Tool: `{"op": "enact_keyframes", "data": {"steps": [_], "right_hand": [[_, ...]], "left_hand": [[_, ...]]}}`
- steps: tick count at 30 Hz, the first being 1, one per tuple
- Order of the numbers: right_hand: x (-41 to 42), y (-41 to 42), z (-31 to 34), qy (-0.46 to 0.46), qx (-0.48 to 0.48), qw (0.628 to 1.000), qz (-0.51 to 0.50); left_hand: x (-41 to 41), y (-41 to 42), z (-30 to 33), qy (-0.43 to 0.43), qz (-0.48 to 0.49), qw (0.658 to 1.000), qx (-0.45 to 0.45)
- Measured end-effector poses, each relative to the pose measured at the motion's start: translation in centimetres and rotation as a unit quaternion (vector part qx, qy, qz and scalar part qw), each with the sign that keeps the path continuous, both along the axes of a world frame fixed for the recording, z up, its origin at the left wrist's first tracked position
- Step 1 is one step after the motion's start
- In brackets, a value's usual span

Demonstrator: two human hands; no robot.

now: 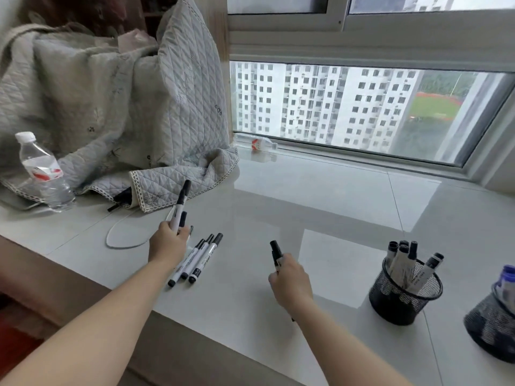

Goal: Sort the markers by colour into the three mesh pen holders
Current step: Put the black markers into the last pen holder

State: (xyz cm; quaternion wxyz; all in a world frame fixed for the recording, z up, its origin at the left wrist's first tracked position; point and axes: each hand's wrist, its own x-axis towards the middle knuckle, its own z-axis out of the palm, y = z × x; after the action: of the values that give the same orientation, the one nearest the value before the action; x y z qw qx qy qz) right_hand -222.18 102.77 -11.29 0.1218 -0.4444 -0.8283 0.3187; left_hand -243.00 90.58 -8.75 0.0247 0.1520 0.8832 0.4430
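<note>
Soft, even daylight comes in through the window (362, 112) at the upper right of the frame. The glossy white surface (320, 196) mirrors it as a pale glare patch in the centre. Shadows are faint and diffuse. Wide-angle distortion bends the window frame and stretches the forearms at the bottom edge. Fine detail is slightly soft throughout.

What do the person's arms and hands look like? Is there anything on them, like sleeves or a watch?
Both arms are bare from the bottom of the picture up to the wrists: no sleeves show. The left hand and the right hand wear no gloves, and I can see no watch, bracelet or ring from this side. The fingers curl away, so the nails are hidden.
</note>
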Motion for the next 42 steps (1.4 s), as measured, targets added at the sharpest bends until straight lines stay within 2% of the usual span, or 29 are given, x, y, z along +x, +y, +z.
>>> {"op": "enact_keyframes", "data": {"steps": [4,9,13,18,23,26,29,32,36,40,42], "right_hand": [[2.7,1.2,2.2,0.12,-0.049,0.991,-0.038],[7.4,4.0,6.9,0.259,-0.076,0.962,-0.051],[12.6,7.6,10.5,0.362,-0.011,0.928,-0.084],[17.9,11.0,10.6,0.466,0.029,0.859,-0.207],[18.7,12.6,7.8,0.469,0.001,0.841,-0.268],[18.0,12.8,6.4,0.48,-0.044,0.83,-0.28],[17.8,12.8,5.3,0.483,-0.063,0.819,-0.304],[18.0,12.5,3.7,0.453,-0.089,0.831,-0.312],[18.3,11.9,2.2,0.44,-0.108,0.851,-0.265],[18.6,12.1,1.8,0.44,-0.139,0.857,-0.229],[19.0,12.2,1.9,0.439,-0.143,0.859,-0.221]], "left_hand": [[4.4,3.5,2.7,0.013,-0.065,0.996,0.067],[12.3,9.0,5.1,-0.063,-0.178,0.963,0.191],[18.0,12.6,6.5,-0.108,-0.251,0.931,0.243],[24.9,16.8,7.1,-0.214,-0.301,0.873,0.319],[30.2,19.2,5.2,-0.259,-0.27,0.838,0.396],[31.4,19.6,3.9,-0.292,-0.24,0.836,0.398],[32.0,19.6,2.8,-0.301,-0.228,0.84,0.391],[32.4,19.5,1.6,-0.295,-0.219,0.852,0.372],[33.3,19.2,1.0,-0.261,-0.257,0.864,0.345],[33.8,19.5,0.9,-0.276,-0.25,0.87,0.324],[34.0,19.7,0.9,-0.242,-0.272,0.882,0.298]]}}
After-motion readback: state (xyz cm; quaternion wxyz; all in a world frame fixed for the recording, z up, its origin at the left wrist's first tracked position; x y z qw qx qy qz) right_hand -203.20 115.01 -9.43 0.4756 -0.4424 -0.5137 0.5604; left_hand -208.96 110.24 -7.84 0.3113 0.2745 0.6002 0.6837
